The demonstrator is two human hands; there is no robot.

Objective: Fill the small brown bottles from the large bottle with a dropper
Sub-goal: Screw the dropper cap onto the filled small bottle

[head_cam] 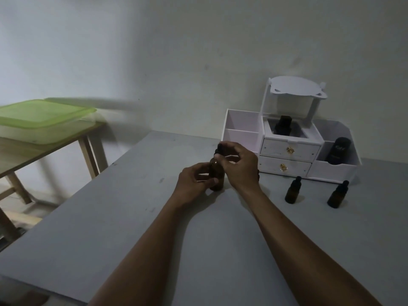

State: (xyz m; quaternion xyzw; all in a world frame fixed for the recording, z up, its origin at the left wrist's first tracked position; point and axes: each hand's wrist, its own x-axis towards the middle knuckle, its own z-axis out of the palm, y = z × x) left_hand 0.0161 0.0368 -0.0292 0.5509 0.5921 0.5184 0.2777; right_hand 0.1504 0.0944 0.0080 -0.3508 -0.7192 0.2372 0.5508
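at mid-desk (110, 228) the left hand (194, 181) is gripping the large bottle (216, 176) upright, the right hand (239, 164) pinching its dropper cap (219, 149); next, probably lifting the dropper toward the small brown bottles (293, 191).

The left forearm (150, 237) and right forearm (293, 228), both bare, reach forward from the bottom edge of the view and draw together toward the middle. The left grip (195, 180) sits the lower of the two, palm turned inward, wrist roughly in line with its forearm. Its fingers and thumb (209, 182) are curled round the body of the large bottle (217, 173). The right grip (240, 166) is higher and arches in from the right, wrist bent, the back of the hand toward the camera. Its fingertips (224, 149) close round the bottle's dark cap (218, 151). The two grips lie just beside each other.
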